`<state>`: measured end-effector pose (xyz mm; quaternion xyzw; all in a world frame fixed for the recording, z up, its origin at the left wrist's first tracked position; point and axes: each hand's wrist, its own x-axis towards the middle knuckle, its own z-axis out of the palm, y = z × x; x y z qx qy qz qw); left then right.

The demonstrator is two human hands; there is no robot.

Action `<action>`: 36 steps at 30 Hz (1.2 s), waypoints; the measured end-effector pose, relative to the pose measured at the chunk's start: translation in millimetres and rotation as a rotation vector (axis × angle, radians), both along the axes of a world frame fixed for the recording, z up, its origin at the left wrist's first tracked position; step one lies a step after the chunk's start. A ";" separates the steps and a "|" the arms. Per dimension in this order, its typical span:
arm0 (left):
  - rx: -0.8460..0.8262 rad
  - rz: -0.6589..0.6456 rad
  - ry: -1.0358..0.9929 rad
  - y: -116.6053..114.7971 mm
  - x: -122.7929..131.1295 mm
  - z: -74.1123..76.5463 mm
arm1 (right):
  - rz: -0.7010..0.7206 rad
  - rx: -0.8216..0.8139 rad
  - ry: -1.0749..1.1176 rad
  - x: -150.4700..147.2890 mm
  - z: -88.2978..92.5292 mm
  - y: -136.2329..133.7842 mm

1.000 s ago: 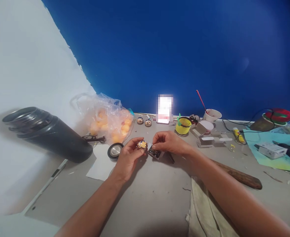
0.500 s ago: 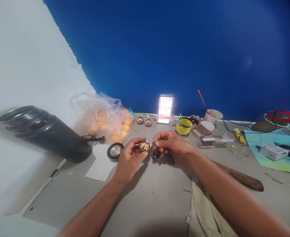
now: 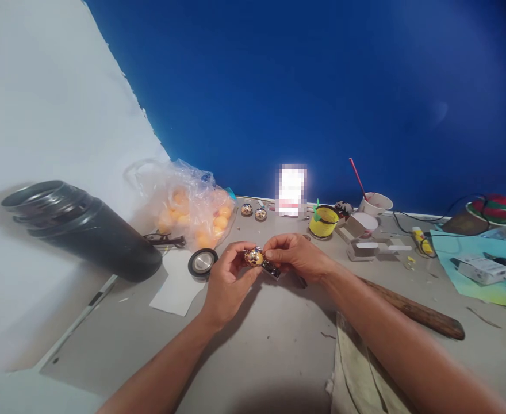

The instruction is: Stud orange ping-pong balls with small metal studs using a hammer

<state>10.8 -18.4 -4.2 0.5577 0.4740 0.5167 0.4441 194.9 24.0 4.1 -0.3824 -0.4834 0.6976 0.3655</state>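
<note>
My left hand (image 3: 227, 279) is closed round a small decorated ball (image 3: 254, 256), gold with dark patches, held just above the grey table (image 3: 257, 345). My right hand (image 3: 296, 256) is pinched shut, its fingertips touching the ball's right side; what it pinches is too small to make out. Under the fingers lies a small dark tray of tiny pieces (image 3: 272, 268). Two more decorated balls (image 3: 253, 211) rest near the far wall.
A clear bag of orange balls (image 3: 188, 207) and a black tube (image 3: 84, 230) lie at left, with a tape roll (image 3: 202, 261) and white paper (image 3: 177, 284). Yellow tin (image 3: 324, 221), cups (image 3: 376, 203), a wooden stick (image 3: 412, 310), cloth (image 3: 365, 368) and teal sheet (image 3: 477, 264) lie right.
My right hand has moved left from the small tray onto the ball. My left hand has turned the ball slightly and shifted it right. The view has drifted a little.
</note>
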 end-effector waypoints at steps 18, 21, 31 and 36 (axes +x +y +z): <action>0.047 0.024 -0.053 0.3 1.6 -4.0 | 0.047 -0.006 0.000 0.1 -7.4 2.5; 0.102 0.053 -0.043 -0.4 2.4 -4.5 | 0.049 -0.022 0.003 -1.2 -8.9 2.4; 0.369 0.182 0.171 -0.1 -1.7 -10.2 | 0.088 -0.161 0.159 -10.8 -14.8 -0.3; 0.480 0.167 0.302 1.4 -10.0 -12.0 | 0.121 -0.242 0.194 -12.7 -8.8 -4.0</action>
